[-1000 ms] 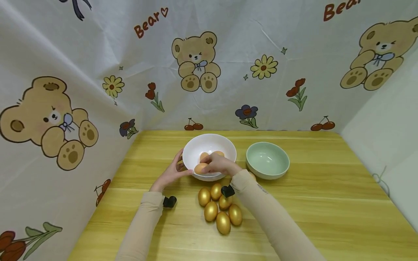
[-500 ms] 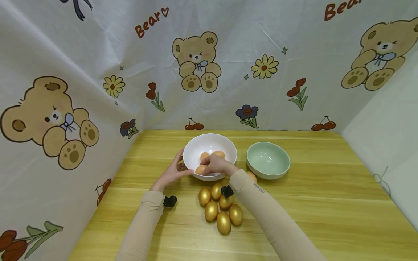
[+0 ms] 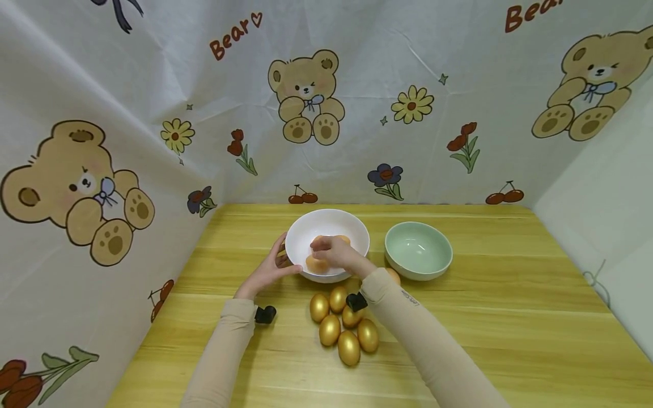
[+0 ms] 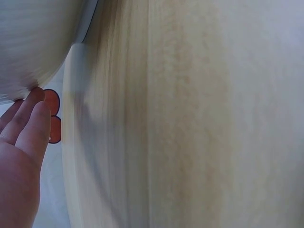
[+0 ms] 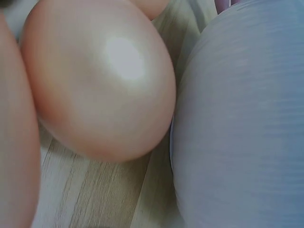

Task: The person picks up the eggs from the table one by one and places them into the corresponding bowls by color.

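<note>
Right hand [image 3: 336, 255] is inside the white bowl [image 3: 306, 226], fingers curled over a brown egg [image 3: 313, 263] low at the near wall; grip itself hidden by the hand, so whether it pinches the egg or rests on it I cannot tell. Left hand [image 3: 270, 271] braces the bowl's left outside wall, fingers [image 4: 28, 123] straight. Advice: keep that brace on, set the egg down gently against the others, no drop. Gold eggs [image 3: 343, 331] cluster near the table's front middle; green bowl [image 3: 418, 249] sits right, empty. The right wrist view shows one brown egg [image 5: 99, 80] on the table beside a bowl wall; which bowl is unclear. Egg count in the bowl is partly blocked.
</note>
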The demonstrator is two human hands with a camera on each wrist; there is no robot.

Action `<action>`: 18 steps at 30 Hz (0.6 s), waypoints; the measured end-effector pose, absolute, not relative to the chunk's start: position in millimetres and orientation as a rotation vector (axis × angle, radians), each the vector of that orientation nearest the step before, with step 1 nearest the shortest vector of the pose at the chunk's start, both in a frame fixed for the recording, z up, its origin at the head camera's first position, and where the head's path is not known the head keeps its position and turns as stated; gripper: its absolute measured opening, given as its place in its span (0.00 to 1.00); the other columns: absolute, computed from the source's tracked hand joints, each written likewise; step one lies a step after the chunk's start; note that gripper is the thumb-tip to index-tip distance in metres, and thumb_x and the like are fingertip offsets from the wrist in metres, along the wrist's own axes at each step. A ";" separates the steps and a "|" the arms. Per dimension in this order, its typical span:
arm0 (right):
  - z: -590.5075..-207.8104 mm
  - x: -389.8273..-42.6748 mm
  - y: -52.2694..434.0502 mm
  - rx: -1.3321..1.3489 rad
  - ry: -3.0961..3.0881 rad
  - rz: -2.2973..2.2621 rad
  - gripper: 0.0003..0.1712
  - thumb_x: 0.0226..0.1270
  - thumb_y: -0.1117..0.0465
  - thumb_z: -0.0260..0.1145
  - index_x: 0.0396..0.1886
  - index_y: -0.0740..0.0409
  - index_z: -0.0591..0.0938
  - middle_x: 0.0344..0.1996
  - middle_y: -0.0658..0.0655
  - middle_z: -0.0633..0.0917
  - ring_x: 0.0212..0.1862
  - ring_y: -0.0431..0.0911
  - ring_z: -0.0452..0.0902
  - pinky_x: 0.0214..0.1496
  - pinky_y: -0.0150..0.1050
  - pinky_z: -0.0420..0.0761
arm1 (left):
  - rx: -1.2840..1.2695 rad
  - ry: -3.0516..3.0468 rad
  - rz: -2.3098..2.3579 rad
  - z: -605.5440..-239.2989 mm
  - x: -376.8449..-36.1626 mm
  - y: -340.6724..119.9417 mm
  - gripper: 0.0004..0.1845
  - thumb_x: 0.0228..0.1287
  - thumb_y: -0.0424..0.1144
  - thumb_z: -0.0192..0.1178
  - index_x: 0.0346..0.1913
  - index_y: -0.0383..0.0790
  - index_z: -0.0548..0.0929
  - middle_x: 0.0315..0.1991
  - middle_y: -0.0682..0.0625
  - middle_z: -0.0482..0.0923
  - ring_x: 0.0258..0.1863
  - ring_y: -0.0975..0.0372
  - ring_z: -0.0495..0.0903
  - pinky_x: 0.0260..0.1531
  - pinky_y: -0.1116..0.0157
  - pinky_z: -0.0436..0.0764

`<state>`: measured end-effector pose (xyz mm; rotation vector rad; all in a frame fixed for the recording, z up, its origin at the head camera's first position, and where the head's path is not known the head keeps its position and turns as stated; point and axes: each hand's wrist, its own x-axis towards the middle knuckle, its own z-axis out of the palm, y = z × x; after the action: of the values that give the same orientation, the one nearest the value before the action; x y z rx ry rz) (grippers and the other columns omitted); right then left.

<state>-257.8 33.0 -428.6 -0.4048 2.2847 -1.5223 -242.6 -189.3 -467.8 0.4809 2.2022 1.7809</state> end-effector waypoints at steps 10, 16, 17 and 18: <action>-423.9 -256.7 39.9 -0.505 2.322 -1.597 0.20 0.63 0.65 0.62 0.54 0.68 0.76 0.50 0.64 0.79 0.51 0.48 0.75 0.54 0.38 0.74 | 0.483 2.205 1.802 -475.9 -246.7 -190.7 0.52 0.56 0.37 0.67 0.73 0.56 0.41 0.68 0.43 0.50 0.65 0.46 0.56 0.62 0.53 0.59; -419.5 -250.0 50.3 -0.457 2.195 -1.754 0.19 0.64 0.69 0.60 0.55 0.70 0.75 0.53 0.68 0.76 0.53 0.51 0.74 0.55 0.38 0.74 | 0.507 2.173 1.800 -457.7 -239.1 -188.2 0.53 0.56 0.35 0.66 0.74 0.46 0.38 0.69 0.37 0.46 0.65 0.42 0.54 0.62 0.51 0.59; -418.8 -248.3 52.1 -0.460 2.174 -1.777 0.19 0.64 0.70 0.60 0.55 0.70 0.74 0.53 0.69 0.76 0.53 0.51 0.74 0.55 0.38 0.74 | 0.506 2.176 1.791 -455.2 -237.7 -187.7 0.53 0.56 0.36 0.66 0.74 0.45 0.38 0.69 0.37 0.46 0.65 0.42 0.54 0.62 0.51 0.59; -418.4 -246.8 53.9 -0.463 2.153 -1.798 0.19 0.64 0.70 0.59 0.55 0.71 0.74 0.53 0.69 0.75 0.54 0.52 0.73 0.54 0.38 0.74 | 0.500 2.177 1.787 -454.8 -237.5 -187.5 0.53 0.56 0.36 0.66 0.74 0.45 0.37 0.70 0.37 0.46 0.65 0.43 0.54 0.62 0.52 0.58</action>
<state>-246.8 53.9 -418.4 -0.4633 2.1529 -1.7982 -237.5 -187.5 -454.8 0.4999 2.1769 1.7871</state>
